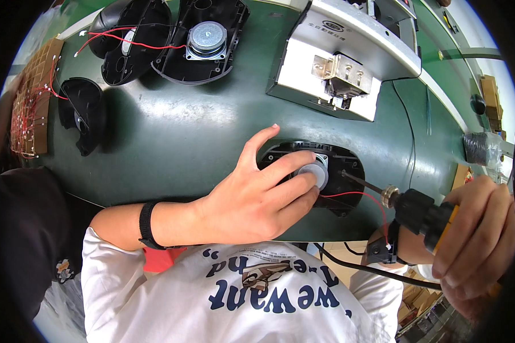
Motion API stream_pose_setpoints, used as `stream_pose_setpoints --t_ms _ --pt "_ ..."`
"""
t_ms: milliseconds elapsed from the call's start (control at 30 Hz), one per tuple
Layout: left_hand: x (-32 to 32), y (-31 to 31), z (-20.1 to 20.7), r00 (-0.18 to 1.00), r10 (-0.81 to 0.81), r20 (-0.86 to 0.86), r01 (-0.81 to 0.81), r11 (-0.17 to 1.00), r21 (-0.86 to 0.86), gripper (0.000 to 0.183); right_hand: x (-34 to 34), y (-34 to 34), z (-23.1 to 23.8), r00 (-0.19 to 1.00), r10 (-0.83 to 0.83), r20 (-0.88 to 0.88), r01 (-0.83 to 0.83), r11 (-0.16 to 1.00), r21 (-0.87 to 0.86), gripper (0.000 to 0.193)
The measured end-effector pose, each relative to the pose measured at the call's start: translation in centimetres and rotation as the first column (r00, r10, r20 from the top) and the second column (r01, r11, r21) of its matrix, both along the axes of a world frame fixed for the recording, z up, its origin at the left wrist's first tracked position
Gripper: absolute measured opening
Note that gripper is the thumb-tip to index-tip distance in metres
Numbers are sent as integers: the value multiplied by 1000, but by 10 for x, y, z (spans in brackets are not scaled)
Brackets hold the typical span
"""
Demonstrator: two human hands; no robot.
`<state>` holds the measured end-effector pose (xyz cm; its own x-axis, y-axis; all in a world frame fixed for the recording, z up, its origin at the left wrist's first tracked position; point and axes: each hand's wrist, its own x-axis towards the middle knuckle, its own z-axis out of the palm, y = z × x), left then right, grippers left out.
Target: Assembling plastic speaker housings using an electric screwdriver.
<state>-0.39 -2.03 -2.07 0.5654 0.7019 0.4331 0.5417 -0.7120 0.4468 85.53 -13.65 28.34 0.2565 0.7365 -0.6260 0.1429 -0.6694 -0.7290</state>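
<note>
Two hands busy here, and we're spreading our left hand (263, 200) over a round grey speaker driver (320, 170), a few fingertips resting on it and one finger sticking out past it. Our thumb's hiding, so we can't tell if we're actually pinching. That driver is sitting in a black housing (352, 164) near our edge of the green bench (172, 126). Our right hand (474, 234) is wrapping tight around a black-and-yellow power screwdriver (413, 209), its bit aiming at the housing just right of the driver; can't tell if it's touching. A red wire (349, 192) is trailing from beside our left fingers toward our right wrist. Farther out, a silver metal machine (377, 54) is standing beyond the housing, another driver (207, 39) is sitting in an open black shell (197, 72) at the back, and a tan box (42, 130) with red wires (26, 120) is sitting off to the left.
</note>
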Motion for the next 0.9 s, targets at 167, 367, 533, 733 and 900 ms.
stream_pose_setpoints --t_ms 167,367,533,733,900 --pt "-7 -11 -4 1000 19 7 -19 1000 -6 24 -360 87 -63 997 -19 76 23 998 -60 38" --pt "-12 -24 -16 996 25 -80 -22 999 43 25 -584 151 -113 991 111 71 -111 994 -8 39" --pt "-7 -19 -9 992 -11 -129 19 998 62 26 -618 179 -131 982 181 46 -183 982 48 40" --pt "-8 -20 -9 992 -3 -126 8 999 39 28 -664 183 -144 937 349 0 -344 923 173 42" --pt "-6 -20 -9 994 3 -105 -1 1000 19 30 -668 198 -156 848 528 -39 -486 805 341 45"
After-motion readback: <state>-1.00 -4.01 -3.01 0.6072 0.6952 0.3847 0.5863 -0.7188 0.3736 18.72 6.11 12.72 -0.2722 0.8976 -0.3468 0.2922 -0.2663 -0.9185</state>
